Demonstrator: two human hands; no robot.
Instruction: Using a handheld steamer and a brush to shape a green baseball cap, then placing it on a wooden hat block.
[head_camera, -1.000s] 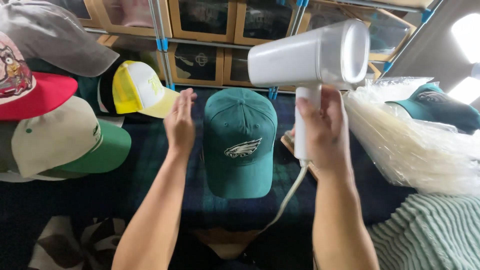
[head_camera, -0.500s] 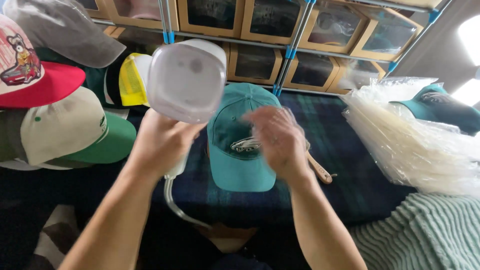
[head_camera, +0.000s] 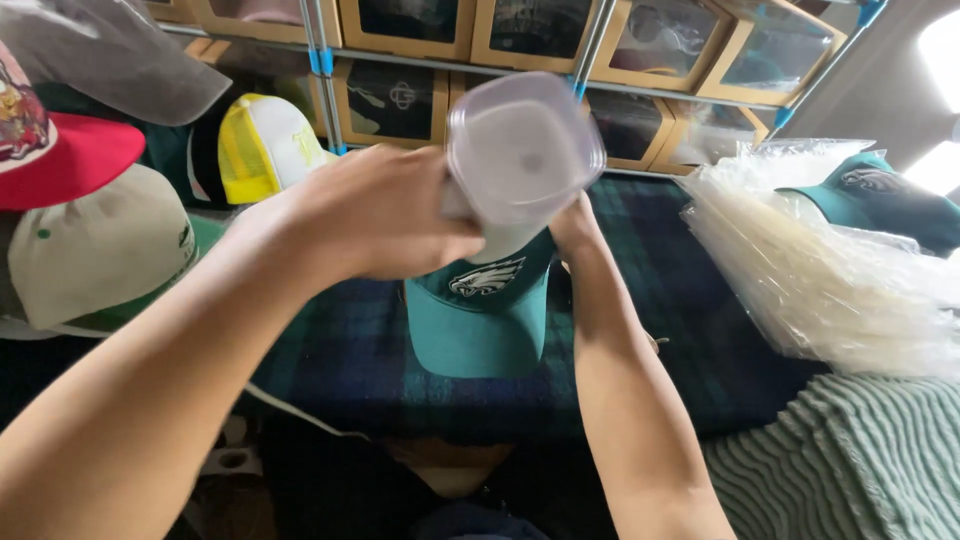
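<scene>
My left hand grips a white handheld steamer with its flat head turned toward the camera, held just above a teal cap. The cap has a white bird emblem on its front and rests on a dark plaid cloth. My right hand reaches in behind the steamer and touches the cap's crown; its fingers are mostly hidden by the steamer. The steamer's cord hangs off the front edge of the cloth.
Several caps lie at the left: a red-billed one, a cream and green one, a yellow and white one. A stack of clear plastic bags with another teal cap is at right. Shelved boxes line the back.
The steamer passed from my right hand to my left and moved over the teal cap, now pointing at the camera. My right hand has gone to the cap's crown.
</scene>
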